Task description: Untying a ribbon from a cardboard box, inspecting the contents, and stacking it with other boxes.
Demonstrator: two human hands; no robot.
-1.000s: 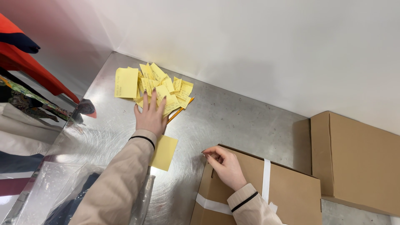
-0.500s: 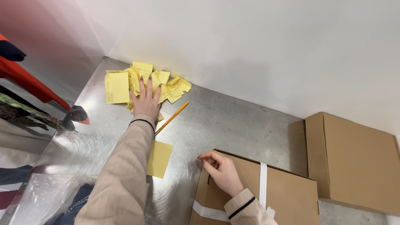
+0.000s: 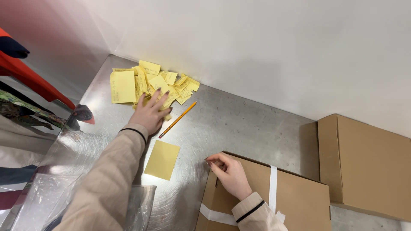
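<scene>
— So what changed?
— Left hand [image 3: 150, 112] drew back, fingers spread on the sticky notes [image 3: 147, 83]; pencil [image 3: 177, 119] uncovered beside them.
— Right hand [image 3: 229, 173]?
— Curled loosely, gripping nothing, on the cardboard box [image 3: 295, 194].

I can't read the writing on the yellow notes [image 3: 147, 83], too small | my left hand [image 3: 150, 112] covers the pile's near edge | taped box [image 3: 274, 199] cut by bottom edge | clear bag [image 3: 47, 199] contents hidden, cut off.
</scene>
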